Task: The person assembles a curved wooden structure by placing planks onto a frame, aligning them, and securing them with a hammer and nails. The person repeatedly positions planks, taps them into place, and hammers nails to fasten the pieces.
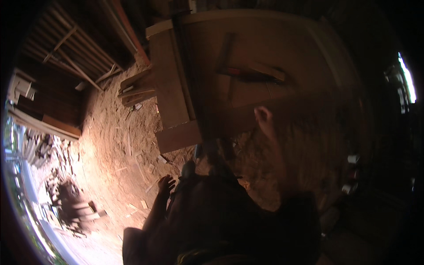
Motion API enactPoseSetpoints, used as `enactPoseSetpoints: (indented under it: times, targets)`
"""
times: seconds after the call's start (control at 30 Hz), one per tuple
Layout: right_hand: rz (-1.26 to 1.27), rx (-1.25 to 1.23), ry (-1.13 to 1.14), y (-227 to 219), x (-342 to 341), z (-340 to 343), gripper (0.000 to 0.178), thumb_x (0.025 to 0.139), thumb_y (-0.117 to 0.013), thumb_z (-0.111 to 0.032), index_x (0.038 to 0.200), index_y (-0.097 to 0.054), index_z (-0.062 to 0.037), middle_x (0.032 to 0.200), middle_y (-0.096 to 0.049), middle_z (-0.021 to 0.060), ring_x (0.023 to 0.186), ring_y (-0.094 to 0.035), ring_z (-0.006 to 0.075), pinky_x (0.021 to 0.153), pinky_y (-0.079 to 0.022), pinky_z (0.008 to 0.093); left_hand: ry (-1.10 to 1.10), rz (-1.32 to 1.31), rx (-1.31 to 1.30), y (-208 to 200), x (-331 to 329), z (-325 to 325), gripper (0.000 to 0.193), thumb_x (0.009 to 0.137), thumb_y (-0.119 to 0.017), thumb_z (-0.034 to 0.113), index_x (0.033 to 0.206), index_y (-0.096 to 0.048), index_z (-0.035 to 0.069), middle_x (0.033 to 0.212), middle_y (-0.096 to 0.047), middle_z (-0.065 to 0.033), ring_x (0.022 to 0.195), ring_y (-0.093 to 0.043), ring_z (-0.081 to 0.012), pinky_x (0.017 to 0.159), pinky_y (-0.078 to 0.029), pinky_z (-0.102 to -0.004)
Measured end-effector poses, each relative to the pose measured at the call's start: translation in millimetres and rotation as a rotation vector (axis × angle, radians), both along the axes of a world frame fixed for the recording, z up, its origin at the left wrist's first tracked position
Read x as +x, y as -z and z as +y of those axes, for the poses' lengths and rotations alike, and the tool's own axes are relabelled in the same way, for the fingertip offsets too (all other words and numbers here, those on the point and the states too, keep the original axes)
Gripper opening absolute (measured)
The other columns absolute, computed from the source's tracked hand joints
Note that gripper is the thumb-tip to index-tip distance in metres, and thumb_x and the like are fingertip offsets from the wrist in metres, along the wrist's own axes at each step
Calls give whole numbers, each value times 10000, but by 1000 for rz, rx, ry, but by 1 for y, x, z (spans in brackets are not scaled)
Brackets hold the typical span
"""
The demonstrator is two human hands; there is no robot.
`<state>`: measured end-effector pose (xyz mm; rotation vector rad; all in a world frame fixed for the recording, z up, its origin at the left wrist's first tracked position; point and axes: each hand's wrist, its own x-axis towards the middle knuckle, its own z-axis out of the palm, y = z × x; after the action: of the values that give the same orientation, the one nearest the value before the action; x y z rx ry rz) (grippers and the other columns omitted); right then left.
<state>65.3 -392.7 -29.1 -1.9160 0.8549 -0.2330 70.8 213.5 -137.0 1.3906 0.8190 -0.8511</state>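
Note:
My left hand [166,183] hangs low beside my body, its fingers apart and nothing in them. In front of me, my right hand [263,115] is raised over the near edge of a large wooden panel [300,48] with a raised border. Its fingers are curled together; whether anything small is inside them does not show. Just beyond it on the panel lies a dark, long tool with a red part [234,71], blurred, beside a light wooden strip [267,70]. A dark straight piece [226,46] lies farther back. A long dark bar [187,70] crosses the panel's left part.
Sandy ground [115,150] with wood scraps spreads at the left. Short boards [139,90] stick out beside the panel. Wooden slats [70,39] stand at the far left, and a wood pile [75,203] lies in bright light. The right side is very dark.

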Motion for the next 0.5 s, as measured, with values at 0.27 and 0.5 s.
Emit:
enactPoseSetpoints:
  times: [0.27, 0.5]
  targets:
    - [-113, -641, -194, -18, 126, -87, 382, 985, -670, -338, 1268, -655, -83, 1291, -667, 202, 1200, -641, 373, 1024, -507, 433, -308, -52, 107, -48, -66, 43, 491, 1044, -603, 322, 1433, -533, 31, 1386, -625, -153, 1222, -652, -326, 980, -546, -483]
    - [-21, -293, -125, 39, 152, -115, 750, 981, -630, -564, 1533, -434, -97, 1526, -486, 244, 1407, -476, 401, 1142, -415, 485, -132, -49, 206, 18, -141, 79, 422, 990, -664, 240, 1329, -644, -11, 1321, -678, -149, 1192, -664, -261, 1003, -549, -384]
